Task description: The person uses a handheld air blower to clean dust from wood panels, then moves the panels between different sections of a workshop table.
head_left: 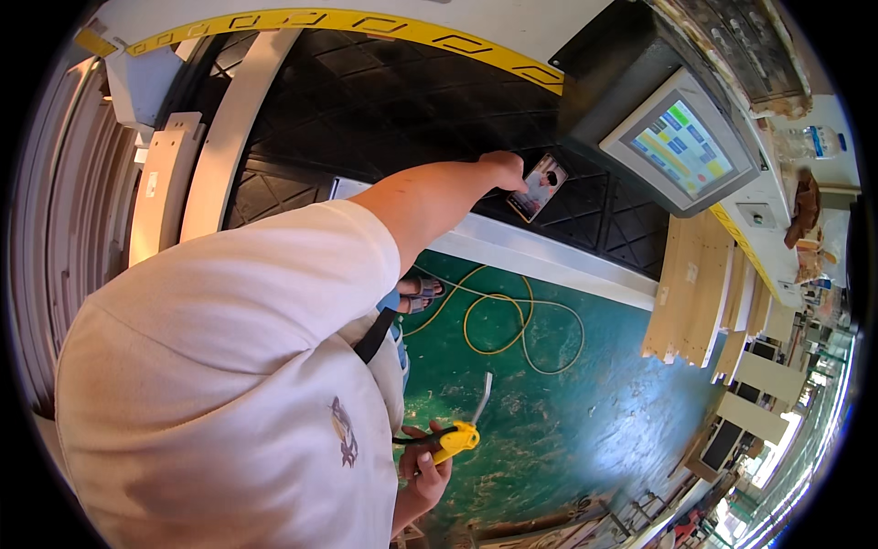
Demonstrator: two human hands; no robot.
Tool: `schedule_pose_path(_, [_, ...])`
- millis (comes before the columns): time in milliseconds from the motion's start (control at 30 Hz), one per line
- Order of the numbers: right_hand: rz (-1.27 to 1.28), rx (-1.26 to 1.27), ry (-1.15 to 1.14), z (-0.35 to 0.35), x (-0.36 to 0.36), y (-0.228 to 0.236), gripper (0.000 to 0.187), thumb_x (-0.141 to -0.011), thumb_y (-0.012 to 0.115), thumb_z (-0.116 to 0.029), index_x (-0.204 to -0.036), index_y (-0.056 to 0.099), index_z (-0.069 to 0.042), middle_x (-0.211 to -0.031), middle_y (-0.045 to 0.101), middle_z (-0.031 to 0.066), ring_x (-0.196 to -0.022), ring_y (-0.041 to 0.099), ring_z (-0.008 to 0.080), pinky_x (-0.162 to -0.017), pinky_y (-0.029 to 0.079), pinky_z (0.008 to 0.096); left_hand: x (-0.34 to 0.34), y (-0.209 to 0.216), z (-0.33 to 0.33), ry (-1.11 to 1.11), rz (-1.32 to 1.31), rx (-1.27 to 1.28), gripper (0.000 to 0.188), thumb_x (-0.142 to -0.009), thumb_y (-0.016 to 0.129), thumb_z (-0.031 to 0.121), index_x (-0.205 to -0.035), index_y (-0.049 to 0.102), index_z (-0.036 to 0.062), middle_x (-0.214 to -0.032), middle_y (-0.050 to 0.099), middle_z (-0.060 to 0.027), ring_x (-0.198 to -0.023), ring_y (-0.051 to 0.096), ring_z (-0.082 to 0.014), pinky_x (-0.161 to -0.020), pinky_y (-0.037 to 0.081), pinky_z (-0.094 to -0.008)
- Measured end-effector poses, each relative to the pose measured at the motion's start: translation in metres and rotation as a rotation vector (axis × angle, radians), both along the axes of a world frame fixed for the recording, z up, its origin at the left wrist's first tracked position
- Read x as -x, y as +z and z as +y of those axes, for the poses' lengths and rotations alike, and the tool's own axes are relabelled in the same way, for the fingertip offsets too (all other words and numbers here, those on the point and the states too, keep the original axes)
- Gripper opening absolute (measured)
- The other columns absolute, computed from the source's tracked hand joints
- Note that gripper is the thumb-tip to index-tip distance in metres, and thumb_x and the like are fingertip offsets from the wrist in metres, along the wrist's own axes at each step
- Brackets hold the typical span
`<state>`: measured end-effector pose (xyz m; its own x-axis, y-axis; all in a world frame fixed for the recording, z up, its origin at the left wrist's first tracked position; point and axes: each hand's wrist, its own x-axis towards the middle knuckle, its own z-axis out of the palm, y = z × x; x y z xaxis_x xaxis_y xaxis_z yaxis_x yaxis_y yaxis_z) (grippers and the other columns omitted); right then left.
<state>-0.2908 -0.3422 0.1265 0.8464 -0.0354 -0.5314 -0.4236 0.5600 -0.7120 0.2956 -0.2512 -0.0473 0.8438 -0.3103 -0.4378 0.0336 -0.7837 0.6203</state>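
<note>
My left arm, in a short white sleeve, stretches out over a black ribbed surface (366, 110). At its end my left hand (503, 171) is closed at the edge of a phone (546, 188), whose lit screen shows a picture of a person; the thumb lies along that edge and the other fingertips are hidden. Lower in view, close to my body, my right hand (425, 467) is wrapped round a yellow and black air blow gun (457, 441). Its bent metal nozzle (485, 396) points away from me, over the green floor.
Beside the phone stands a control panel with a lit touchscreen (681, 146). A yellow striped edge (366, 23) borders the machine. Stacked pale boards (690, 284) lie at right, wooden beams (165, 188) at left. A coiled yellow hose (498, 352) lies on the green floor (585, 421).
</note>
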Motion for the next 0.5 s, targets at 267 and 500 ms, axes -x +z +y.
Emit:
schedule_pose_path(267, [-0.350, -0.596, -0.486, 0.045, -0.019, -0.017, 0.066, -0.105, 0.058, -0.023, -0.164, 0.030, -0.014, -0.141, 0.059, 0.0168, -0.062, 0.053, 0.0122, -0.046, 0.044, 0.0266, 0.008, 0.002, -0.020, 0.285, -0.058, -0.108, 0.046, -0.098, 0.057, 0.053, -0.111, 0.079, 0.0148, -0.117, 0.076, -0.0106, -0.114, 0.071, -0.0306, -0.094, 0.056, -0.0459])
schedule_pose_path(500, [-0.067, -0.400, -0.936, 0.078, -0.061, 0.000, 0.060, -0.107, 0.054, -0.050, -0.155, 0.047, -0.016, -0.118, 0.064, 0.0076, -0.105, 0.059, 0.0219, -0.075, 0.053, 0.0364, 0.003, -0.001, -0.012, 0.219, -0.046, -0.043, 0.052, -0.101, 0.051, 0.056, -0.112, 0.078, 0.0128, -0.119, 0.075, -0.0125, -0.113, 0.070, -0.0312, -0.095, 0.055, -0.0456])
